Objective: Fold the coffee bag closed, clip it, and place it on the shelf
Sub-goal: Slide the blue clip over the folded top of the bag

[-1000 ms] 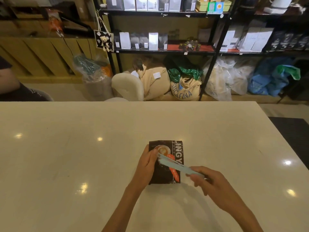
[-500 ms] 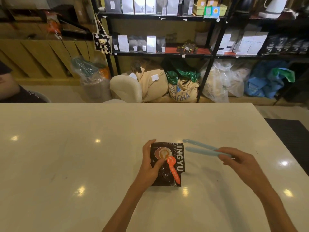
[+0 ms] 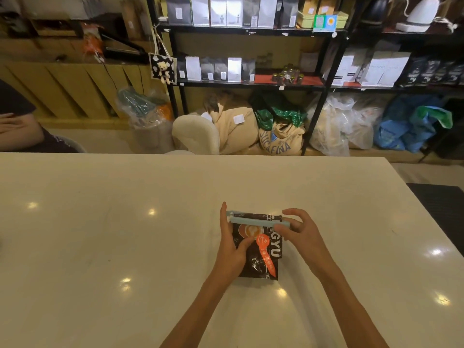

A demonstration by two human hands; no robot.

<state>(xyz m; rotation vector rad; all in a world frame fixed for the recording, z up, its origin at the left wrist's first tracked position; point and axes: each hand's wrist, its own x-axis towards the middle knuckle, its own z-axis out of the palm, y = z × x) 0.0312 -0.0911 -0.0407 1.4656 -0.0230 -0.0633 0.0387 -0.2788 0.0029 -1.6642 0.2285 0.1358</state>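
Note:
A dark coffee bag (image 3: 261,257) with an orange label lies flat on the white table (image 3: 125,234), its top edge folded over. A long light-blue clip (image 3: 253,220) spans that folded top edge. My left hand (image 3: 232,244) holds the bag's left side, the thumb pressing on its front and the fingers up along the clip's left end. My right hand (image 3: 296,231) pinches the clip's right end. The black metal shelf (image 3: 251,82) stands beyond the table.
The shelf carries rows of white and dark bags and small jars (image 3: 287,76). Sacks (image 3: 278,136) and plastic bags sit on the floor under it. A cream chair (image 3: 195,134) stands at the table's far edge. Another person's arm (image 3: 17,129) shows at the left.
My right hand brought the blue clip from the air at the bag's right onto the bag's folded top edge. My left hand slid up along the bag's left side.

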